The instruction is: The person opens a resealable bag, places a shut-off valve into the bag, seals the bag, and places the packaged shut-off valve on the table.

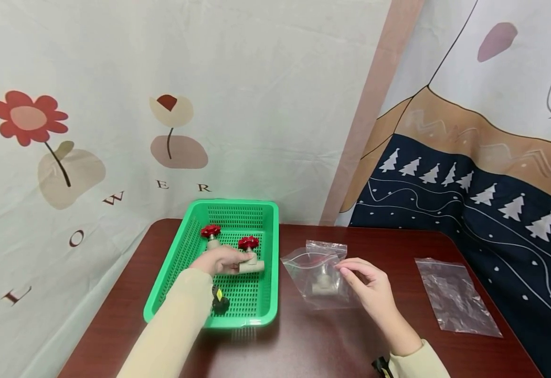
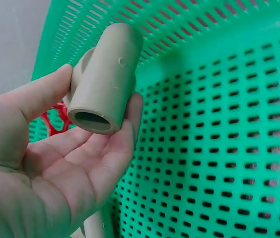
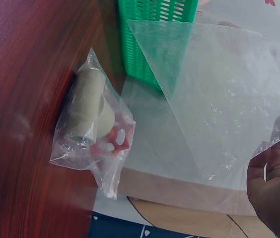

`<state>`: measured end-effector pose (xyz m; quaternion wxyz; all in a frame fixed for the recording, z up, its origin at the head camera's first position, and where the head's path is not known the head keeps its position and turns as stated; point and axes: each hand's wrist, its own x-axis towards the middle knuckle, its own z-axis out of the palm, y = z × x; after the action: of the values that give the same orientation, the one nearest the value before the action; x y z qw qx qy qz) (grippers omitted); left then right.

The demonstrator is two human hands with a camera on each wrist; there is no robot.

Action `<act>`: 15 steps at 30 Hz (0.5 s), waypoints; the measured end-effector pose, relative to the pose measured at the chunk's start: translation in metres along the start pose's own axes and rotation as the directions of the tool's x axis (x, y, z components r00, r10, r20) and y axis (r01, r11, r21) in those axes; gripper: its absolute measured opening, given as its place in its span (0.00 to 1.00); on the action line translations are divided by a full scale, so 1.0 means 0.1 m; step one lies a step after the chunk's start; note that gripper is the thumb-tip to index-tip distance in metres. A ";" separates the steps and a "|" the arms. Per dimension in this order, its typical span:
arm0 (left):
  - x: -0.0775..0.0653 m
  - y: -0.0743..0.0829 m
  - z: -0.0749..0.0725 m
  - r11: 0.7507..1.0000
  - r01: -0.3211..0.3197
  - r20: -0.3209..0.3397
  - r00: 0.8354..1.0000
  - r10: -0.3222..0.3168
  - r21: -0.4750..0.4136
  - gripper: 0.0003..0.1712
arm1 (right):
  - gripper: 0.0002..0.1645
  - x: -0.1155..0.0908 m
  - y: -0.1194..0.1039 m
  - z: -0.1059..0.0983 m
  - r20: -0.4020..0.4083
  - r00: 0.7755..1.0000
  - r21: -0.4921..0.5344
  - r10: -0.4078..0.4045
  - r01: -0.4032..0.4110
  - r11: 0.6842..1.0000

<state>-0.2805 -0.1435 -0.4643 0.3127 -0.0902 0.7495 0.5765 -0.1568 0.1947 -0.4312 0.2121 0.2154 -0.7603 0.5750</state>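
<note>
Over the green basket [image 1: 275, 262], my left hand [image 1: 220, 259] grips a beige pipe valve [image 1: 253, 266] with a red handwheel [image 1: 248, 242]. In the left wrist view, thumb and fingers close round the valve's tubular body [image 2: 107, 74], its open end facing the camera. My right hand [image 1: 370, 287] pinches the edge of a clear zip bag [image 1: 298, 269], which hangs unfilled in the right wrist view. Behind that bag, another beige valve [image 3: 85, 101] with a red wheel lies on the table, inside its own clear bag [image 3: 70, 157].
A second loose valve [image 1: 211, 231] with a red wheel lies in the basket, beyond my left hand. Flat on the table's right side is another clear bag [image 1: 459, 296]. The brown table [image 1: 365, 346] ends at a printed cloth [image 1: 275, 131] behind.
</note>
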 end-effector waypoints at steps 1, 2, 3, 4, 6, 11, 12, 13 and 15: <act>0.00 0.01 -0.01 0.999 -0.014 0.009 1.000 0.015 -0.029 0.23 | 0.10 0.00 0.00 0.00 0.002 1.000 -0.002 -0.001 0.001 1.000; -0.01 0.02 -0.02 0.998 -0.028 0.010 1.000 0.029 -0.062 0.24 | 0.10 0.00 0.00 0.00 0.003 1.000 0.001 0.001 -0.001 1.000; -0.02 0.03 -0.02 0.995 -0.045 0.011 0.999 0.046 -0.088 0.24 | 0.09 0.00 -0.01 0.00 0.004 1.000 0.002 0.004 -0.004 1.000; -0.03 0.04 -0.03 0.992 -0.058 0.005 0.998 0.059 -0.114 0.25 | 0.10 0.00 -0.01 0.00 0.005 1.000 0.001 0.003 -0.003 1.000; -0.05 0.07 -0.03 0.984 -0.082 -0.002 0.997 0.082 -0.156 0.25 | 0.09 0.00 -0.01 -0.01 0.006 1.000 0.002 0.010 -0.010 1.000; -0.12 0.16 -0.03 0.962 -0.130 -0.003 0.991 0.133 -0.240 0.27 | 0.09 -0.01 0.01 -0.01 0.006 1.000 0.012 0.009 -0.009 1.000; -0.13 0.18 -0.03 0.955 -0.139 -0.005 0.990 0.143 -0.264 0.27 | 0.10 -0.01 0.01 -0.01 0.006 1.000 0.017 0.001 -0.001 1.000; -0.15 0.19 -0.03 0.948 -0.153 -0.006 0.988 0.157 -0.278 0.28 | 0.11 -0.01 0.01 0.00 0.006 1.000 0.017 -0.011 0.011 1.000; -0.19 0.22 -0.03 0.927 -0.167 -0.018 0.985 0.171 -0.337 0.29 | 0.12 0.00 0.03 0.00 0.006 1.000 0.023 -0.028 0.028 0.999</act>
<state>-0.2775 -0.1434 -0.4352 0.2462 -0.0743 0.6428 0.7216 -0.1580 0.1951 -0.4334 0.2154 0.2302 -0.7512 0.5799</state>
